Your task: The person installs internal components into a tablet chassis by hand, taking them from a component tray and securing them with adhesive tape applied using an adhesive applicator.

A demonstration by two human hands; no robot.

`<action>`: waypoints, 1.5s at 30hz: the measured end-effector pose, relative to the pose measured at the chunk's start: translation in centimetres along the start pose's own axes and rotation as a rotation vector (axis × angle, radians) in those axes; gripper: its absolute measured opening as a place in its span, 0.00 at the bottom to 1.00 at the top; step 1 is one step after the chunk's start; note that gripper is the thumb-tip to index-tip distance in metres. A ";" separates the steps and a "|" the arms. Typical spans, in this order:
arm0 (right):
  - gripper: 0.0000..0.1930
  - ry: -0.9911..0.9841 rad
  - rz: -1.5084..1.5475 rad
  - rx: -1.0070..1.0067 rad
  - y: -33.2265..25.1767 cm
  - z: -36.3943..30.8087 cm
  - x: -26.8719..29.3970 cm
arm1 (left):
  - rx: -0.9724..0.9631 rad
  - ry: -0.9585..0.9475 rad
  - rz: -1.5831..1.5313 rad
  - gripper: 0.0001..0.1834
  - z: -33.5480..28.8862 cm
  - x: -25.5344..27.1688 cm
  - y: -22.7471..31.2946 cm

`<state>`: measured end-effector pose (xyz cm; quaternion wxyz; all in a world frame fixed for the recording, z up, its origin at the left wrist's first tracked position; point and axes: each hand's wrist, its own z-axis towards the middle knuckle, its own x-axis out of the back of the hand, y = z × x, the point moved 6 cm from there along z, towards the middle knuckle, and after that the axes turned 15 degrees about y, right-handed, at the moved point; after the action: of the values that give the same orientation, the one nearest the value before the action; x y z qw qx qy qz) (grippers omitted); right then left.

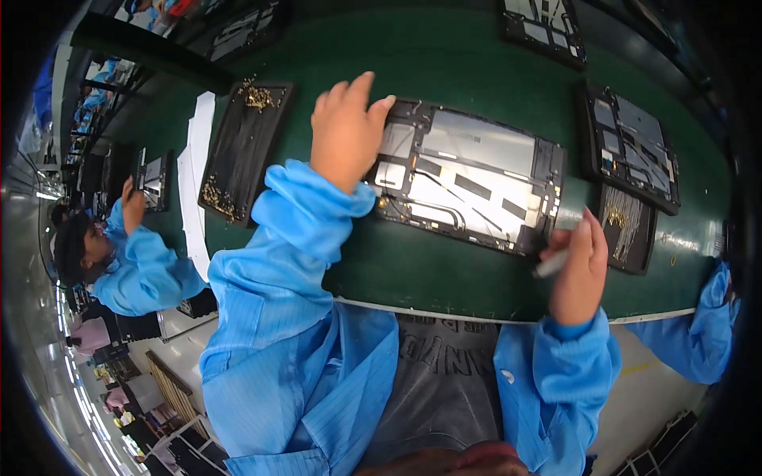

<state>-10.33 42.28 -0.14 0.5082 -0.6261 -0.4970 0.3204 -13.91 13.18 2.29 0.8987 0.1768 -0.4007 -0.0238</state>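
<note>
An opened tablet (444, 178) with its inner parts showing lies face up on the green work table in front of me. At its left end, my left hand (346, 135) is open, fingers stretched away from me and the thumb by the tablet's upper left corner. My right hand (579, 266) is closed near the lower right corner, a little apart from the tablet. Out of its fingers sticks the end of a pale, stick-shaped tool (550, 264); the rest is hidden in the hand.
A black tray (238, 155) with small gold screws and white sheets (194, 178) lie to the left. Another opened tablet (631, 143) rests partly over a screw tray (627, 230) at the right. More tablets (544, 28) stand farther back. A co-worker (135, 254) works at the left.
</note>
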 end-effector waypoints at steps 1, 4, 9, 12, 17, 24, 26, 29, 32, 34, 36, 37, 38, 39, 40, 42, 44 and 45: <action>0.21 0.048 -0.091 0.036 0.5 -0.1 0.8 | 0.233 -0.084 -0.163 0.26 0.0 -1.1 -2.8; 0.22 0.058 -0.324 0.018 3.2 -1.0 1.9 | 0.604 -0.494 -0.432 0.39 -1.1 -5.4 -5.4; 0.21 0.101 -0.327 0.007 4.1 0.0 0.5 | 0.751 -0.962 -0.758 0.28 -1.4 -6.4 -2.3; 0.21 0.119 -0.276 -0.054 3.5 1.5 -0.3 | 0.835 -1.233 -0.775 0.18 -3.4 -2.2 -3.2; 0.21 0.055 -0.117 0.105 0.7 5.4 -5.9 | 1.075 -0.873 -0.956 0.16 -0.7 2.8 -4.7; 0.24 0.058 0.196 -0.020 -3.7 10.8 -13.1 | 1.191 -0.199 -1.368 0.17 2.9 -4.4 -8.2; 0.23 0.050 0.180 -0.064 -3.9 11.9 -14.5 | 1.164 -0.366 -1.226 0.26 3.2 -8.7 -6.1; 0.24 0.004 0.189 -0.170 -3.6 13.5 -16.5 | 1.278 -0.631 -1.032 0.35 2.8 -11.0 -2.5; 0.25 0.108 0.392 -0.505 -1.6 16.5 -16.8 | 1.175 -0.582 -0.993 0.35 2.0 -10.7 -2.2; 0.18 0.205 0.518 -0.584 -0.7 19.3 -16.9 | 1.122 -0.561 -1.012 0.33 1.0 -10.0 -2.2; 0.16 0.185 0.623 -0.632 0.1 21.4 -17.3 | 1.157 -0.573 -0.978 0.32 0.2 -8.9 -2.2; 0.16 0.172 0.664 -0.643 -0.2 21.7 -18.1 | 1.179 -0.593 -0.955 0.31 -0.3 -8.4 -2.4; 0.18 0.225 0.670 -0.632 0.1 22.5 -18.5 | 1.185 -0.616 -0.907 0.30 -0.8 -8.0 -2.6; 0.18 0.345 0.653 -0.636 -0.5 22.3 -18.8 | 1.218 -0.630 -0.931 0.29 -1.2 -7.5 -2.4; 0.17 0.319 0.688 -0.620 -0.9 22.7 -19.3 | 1.224 -0.664 -0.911 0.29 -1.4 -7.0 -2.3; 0.17 0.315 0.678 -0.585 -1.3 24.0 -19.4 | 1.218 -0.721 -0.934 0.28 -1.9 -6.3 -1.9; 0.17 0.337 0.539 -0.553 -2.3 23.3 -19.4 | 1.253 -0.777 -0.947 0.28 -2.5 -5.7 -1.5; 0.17 0.321 0.545 -0.550 -2.4 22.8 -19.5 | 1.265 -0.801 -0.946 0.28 -2.8 -5.5 -1.3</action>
<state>-37.56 31.05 -6.21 0.2896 -0.8891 -0.2947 0.1969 -15.49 13.84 -3.74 0.3209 0.7663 -0.5081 -0.2270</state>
